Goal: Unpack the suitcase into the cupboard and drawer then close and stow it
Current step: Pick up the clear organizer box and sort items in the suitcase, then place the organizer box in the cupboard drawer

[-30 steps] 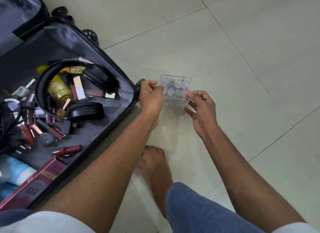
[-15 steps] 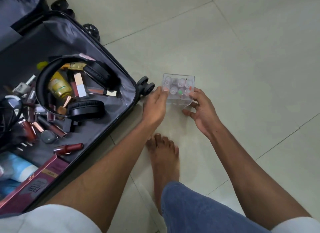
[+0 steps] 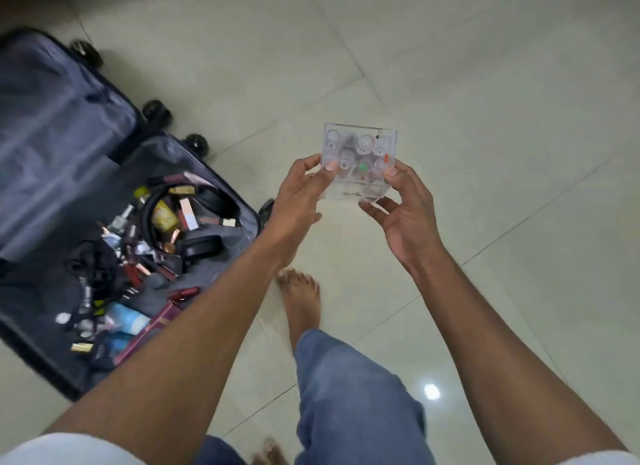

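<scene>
A clear plastic box (image 3: 360, 153) with small round compartments is held above the floor between both hands. My left hand (image 3: 299, 191) grips its left side and my right hand (image 3: 403, 208) holds its right side and bottom. The dark suitcase (image 3: 69, 146) lies open on the floor at the left. Its near half holds black headphones (image 3: 194, 218), a yellow bottle (image 3: 162, 215), several lipsticks, a blue tube (image 3: 126, 317) and a maroon carton (image 3: 152, 329). No cupboard or drawer is in view.
Pale floor tiles (image 3: 485, 83) spread to the right and ahead. My bare feet (image 3: 301, 298) and a jeans-clad leg (image 3: 356, 395) are below the hands. The suitcase wheels (image 3: 157, 113) stick out along its far edge.
Both hands have lifted the clear box off the floor and away from the suitcase. The view has risen and pulled back, so the whole open suitcase now shows.
</scene>
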